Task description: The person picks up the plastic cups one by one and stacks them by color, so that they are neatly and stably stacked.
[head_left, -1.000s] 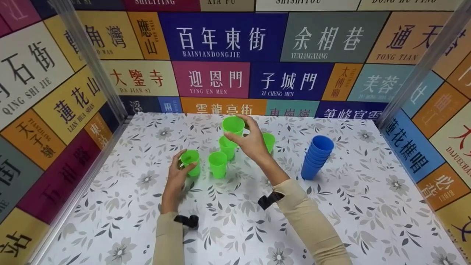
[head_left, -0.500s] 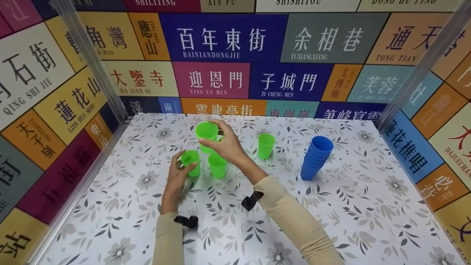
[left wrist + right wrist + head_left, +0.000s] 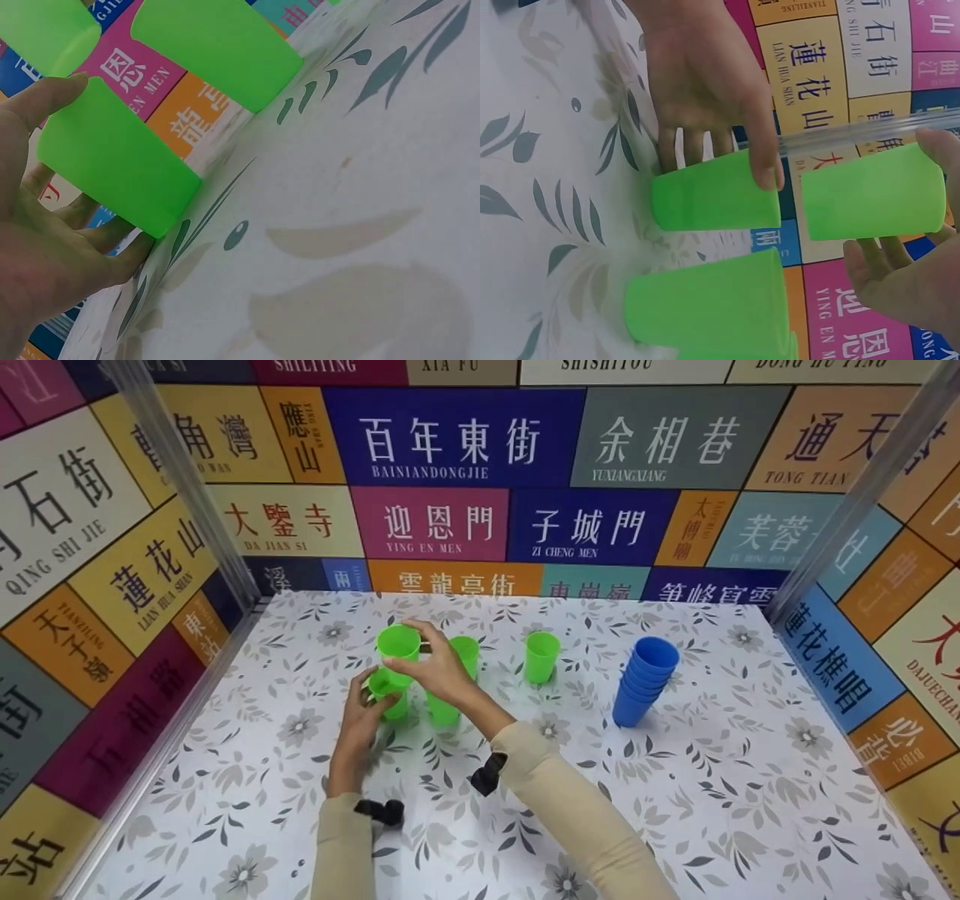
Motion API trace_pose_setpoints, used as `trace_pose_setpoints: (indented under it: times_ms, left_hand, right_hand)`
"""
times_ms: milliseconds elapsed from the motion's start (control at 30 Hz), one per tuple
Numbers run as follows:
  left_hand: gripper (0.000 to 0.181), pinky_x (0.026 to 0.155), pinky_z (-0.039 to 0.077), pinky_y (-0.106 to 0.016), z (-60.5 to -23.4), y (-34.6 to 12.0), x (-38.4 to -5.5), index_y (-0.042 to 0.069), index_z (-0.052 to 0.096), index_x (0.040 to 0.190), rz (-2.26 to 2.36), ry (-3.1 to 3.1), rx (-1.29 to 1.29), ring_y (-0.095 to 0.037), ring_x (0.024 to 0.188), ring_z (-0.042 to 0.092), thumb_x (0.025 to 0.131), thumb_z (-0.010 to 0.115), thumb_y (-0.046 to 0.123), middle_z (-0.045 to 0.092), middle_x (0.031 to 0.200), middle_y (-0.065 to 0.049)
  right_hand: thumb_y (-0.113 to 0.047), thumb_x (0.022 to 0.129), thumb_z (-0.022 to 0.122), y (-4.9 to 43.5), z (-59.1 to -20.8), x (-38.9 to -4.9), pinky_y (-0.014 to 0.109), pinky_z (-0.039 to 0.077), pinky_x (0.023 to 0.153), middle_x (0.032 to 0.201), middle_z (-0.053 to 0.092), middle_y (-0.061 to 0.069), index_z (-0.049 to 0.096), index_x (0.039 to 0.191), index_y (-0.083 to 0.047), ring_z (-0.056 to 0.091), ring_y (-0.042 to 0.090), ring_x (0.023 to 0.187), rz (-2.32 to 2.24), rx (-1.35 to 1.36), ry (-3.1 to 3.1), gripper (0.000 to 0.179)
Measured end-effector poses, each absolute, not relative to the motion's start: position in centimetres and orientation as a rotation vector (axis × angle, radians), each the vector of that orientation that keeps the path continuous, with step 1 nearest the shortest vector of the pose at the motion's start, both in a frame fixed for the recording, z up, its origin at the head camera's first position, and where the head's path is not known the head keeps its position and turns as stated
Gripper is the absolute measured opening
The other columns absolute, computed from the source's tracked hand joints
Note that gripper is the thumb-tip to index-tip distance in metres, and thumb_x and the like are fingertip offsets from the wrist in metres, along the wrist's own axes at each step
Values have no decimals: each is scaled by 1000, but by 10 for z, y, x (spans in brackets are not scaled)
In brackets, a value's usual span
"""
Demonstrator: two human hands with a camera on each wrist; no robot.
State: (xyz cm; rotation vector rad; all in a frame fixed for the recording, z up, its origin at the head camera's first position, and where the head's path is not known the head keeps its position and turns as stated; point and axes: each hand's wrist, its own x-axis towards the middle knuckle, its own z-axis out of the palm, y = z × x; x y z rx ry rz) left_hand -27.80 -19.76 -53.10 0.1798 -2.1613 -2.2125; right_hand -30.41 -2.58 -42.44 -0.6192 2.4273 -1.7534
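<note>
My left hand (image 3: 360,724) grips a green cup (image 3: 116,157) that stands upright on the table, thumb at its rim. In my right hand (image 3: 442,671) is a second green cup (image 3: 877,195), held upright in the air. A small gap in the right wrist view separates its base from the mouth of the left hand's cup. Close by on the right stands another green cup (image 3: 444,714), partly hidden by the right hand. Behind it is a further green cup (image 3: 468,651), also partly covered.
A lone green cup (image 3: 541,658) stands farther right. Past it rises a nested stack of blue cups (image 3: 645,682). The table (image 3: 480,840) has a leaf-and-flower cloth, and sign-printed walls (image 3: 465,435) enclose its back and sides.
The right hand has carried its green cup leftward and down, from above the rear cup to just over the left hand's cup. The left hand stays in place.
</note>
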Motion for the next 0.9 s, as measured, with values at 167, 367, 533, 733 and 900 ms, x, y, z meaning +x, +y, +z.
trace_pose_setpoints:
  times_ms: [167,367,533,733,900]
  left_hand:
    - [69,117,37,-52,-530,-197,-277,21,31,152,-2224,-2151,174,-37,145,39,95,69,22,39,157,-17]
    - [74,120,34,-51,-525,-198,-277,17,26,156,-2229,-2182,209,-39,149,33,95,69,21,32,161,-20]
    - [73,119,34,-52,-528,-198,-279,18,27,154,-2170,-2220,214,-38,150,30,95,69,23,31,162,-17]
    - [58,112,41,-49,-532,-197,-282,14,37,144,-2122,-2195,157,-36,146,37,95,68,19,37,158,-11]
    - [62,110,44,-49,-532,-198,-281,17,35,148,-2172,-2166,202,-36,142,41,95,66,15,36,158,-14]
  right_hand:
    - [-39,87,77,-37,-432,-305,42,50,103,155,44,5,47,148,-26,52,25,130,-1772,-590,2426,70]
    - [-40,87,77,-46,-439,-307,42,49,104,155,43,6,46,149,-27,51,24,131,-1779,-526,2410,70]
    - [-41,87,77,-53,-446,-308,42,50,103,157,39,8,45,150,-27,52,26,130,-1742,-527,2427,72]
    - [-38,88,77,-59,-454,-306,41,51,101,151,43,14,43,151,-19,52,28,129,-1671,-570,2448,75]
    - [-33,88,78,-61,-455,-304,41,48,106,144,49,15,44,150,-13,51,30,133,-1651,-561,2484,73]
